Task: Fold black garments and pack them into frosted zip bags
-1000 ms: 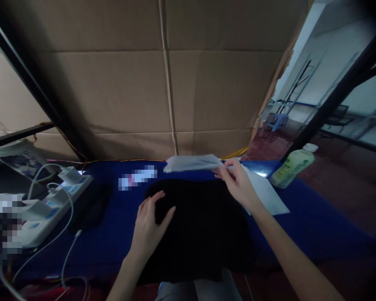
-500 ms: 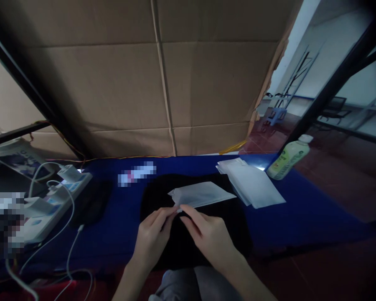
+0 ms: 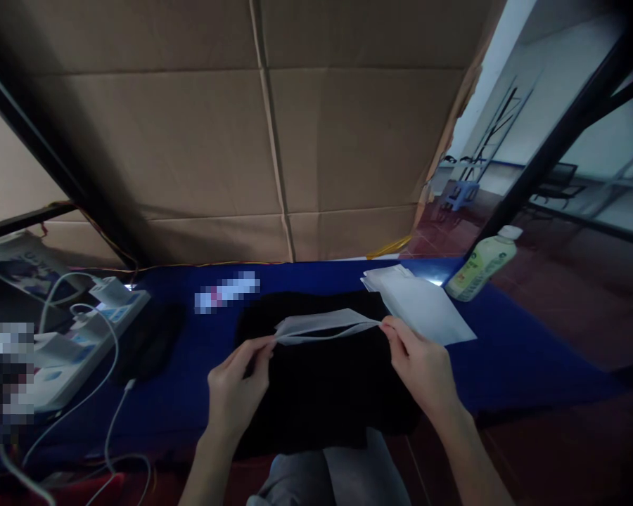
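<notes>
A thin white bag [image 3: 316, 325], which looks like a paper or translucent pouch, stretches between my two hands over a black cloth [image 3: 332, 393]. Its near edge gapes, parted into two layers. My left hand [image 3: 240, 383] pinches the left corner between thumb and fingertips. At the opposite corner my right hand [image 3: 419, 365] has the same kind of pinch. Just beyond the right hand lies a stack of similar white bags [image 3: 427, 302], partly over the black cloth's edge.
A blue cloth [image 3: 522, 344] covers the table. At its back right stands a green-labelled bottle [image 3: 482, 267]. On the left are a power strip [image 3: 92, 344] with chargers and white cables, and a dark pouch [image 3: 150, 344]. Upright cardboard [image 3: 200, 140] backs the table.
My hands have moved apart from a shared pinch at the bag's left end. The right hand has gone right to the other corner, and the bag's near edge has opened.
</notes>
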Action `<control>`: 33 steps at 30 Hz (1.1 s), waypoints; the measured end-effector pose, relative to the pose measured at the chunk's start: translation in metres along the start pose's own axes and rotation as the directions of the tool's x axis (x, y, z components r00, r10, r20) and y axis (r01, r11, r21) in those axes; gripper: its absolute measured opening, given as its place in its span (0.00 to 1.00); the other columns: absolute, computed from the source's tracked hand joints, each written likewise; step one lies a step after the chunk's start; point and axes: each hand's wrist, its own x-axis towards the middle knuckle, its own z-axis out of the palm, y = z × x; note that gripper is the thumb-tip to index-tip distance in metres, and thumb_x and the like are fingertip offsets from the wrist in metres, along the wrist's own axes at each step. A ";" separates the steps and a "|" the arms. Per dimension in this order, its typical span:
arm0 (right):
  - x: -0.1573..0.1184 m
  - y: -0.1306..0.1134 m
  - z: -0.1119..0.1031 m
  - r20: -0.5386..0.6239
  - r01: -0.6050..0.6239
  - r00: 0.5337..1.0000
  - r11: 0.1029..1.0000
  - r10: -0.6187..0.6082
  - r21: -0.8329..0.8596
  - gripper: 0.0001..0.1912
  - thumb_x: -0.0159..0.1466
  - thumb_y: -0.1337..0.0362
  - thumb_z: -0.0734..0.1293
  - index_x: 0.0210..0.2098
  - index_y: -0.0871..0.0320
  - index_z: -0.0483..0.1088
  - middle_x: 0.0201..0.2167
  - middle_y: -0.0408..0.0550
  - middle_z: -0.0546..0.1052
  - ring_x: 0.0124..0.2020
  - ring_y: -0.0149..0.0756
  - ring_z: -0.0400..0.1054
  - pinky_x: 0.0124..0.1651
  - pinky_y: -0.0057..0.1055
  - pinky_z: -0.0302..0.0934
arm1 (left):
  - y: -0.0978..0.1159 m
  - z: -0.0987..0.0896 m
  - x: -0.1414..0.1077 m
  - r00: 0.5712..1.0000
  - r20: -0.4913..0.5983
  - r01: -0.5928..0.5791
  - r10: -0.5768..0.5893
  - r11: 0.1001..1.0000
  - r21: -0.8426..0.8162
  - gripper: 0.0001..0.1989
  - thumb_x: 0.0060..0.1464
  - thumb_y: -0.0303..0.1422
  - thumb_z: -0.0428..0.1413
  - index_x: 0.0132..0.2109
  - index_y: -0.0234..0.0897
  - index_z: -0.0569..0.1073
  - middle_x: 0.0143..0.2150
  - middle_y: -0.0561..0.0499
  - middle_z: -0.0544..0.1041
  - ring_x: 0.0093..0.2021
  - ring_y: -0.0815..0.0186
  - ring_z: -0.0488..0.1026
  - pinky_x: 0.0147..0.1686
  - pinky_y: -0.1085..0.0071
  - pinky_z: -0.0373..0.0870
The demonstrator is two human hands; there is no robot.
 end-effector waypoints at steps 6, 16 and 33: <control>0.007 -0.024 -0.014 -0.044 0.159 0.987 0.982 -0.155 0.103 0.12 0.66 0.64 0.63 0.48 0.54 0.74 0.43 0.55 0.73 0.44 0.44 0.71 0.43 0.39 0.69 | 0.012 0.004 -0.001 0.999 0.023 -0.025 0.028 0.993 -0.118 0.11 0.59 0.25 0.55 0.44 0.43 0.77 0.38 0.56 0.81 0.33 0.72 0.77 0.38 0.76 0.75; 0.025 -0.046 0.014 0.409 0.299 0.862 0.952 -0.299 0.067 0.33 0.46 0.70 0.76 0.51 0.57 0.68 0.68 0.66 0.53 0.68 0.66 0.44 0.59 0.58 0.59 | 0.023 0.004 -0.010 0.954 0.205 -0.187 0.216 0.970 -0.152 0.13 0.61 0.22 0.50 0.44 0.42 0.77 0.38 0.53 0.80 0.35 0.72 0.78 0.35 0.78 0.76; 0.035 -0.027 0.007 0.160 0.358 0.913 0.925 -0.376 0.130 0.18 0.58 0.78 0.63 0.42 0.54 0.75 0.49 0.52 0.73 0.54 0.46 0.65 0.61 0.53 0.57 | 0.025 -0.012 0.002 0.973 0.134 0.197 -0.186 0.978 -0.072 0.11 0.64 0.35 0.49 0.45 0.41 0.76 0.37 0.51 0.81 0.33 0.66 0.78 0.34 0.73 0.73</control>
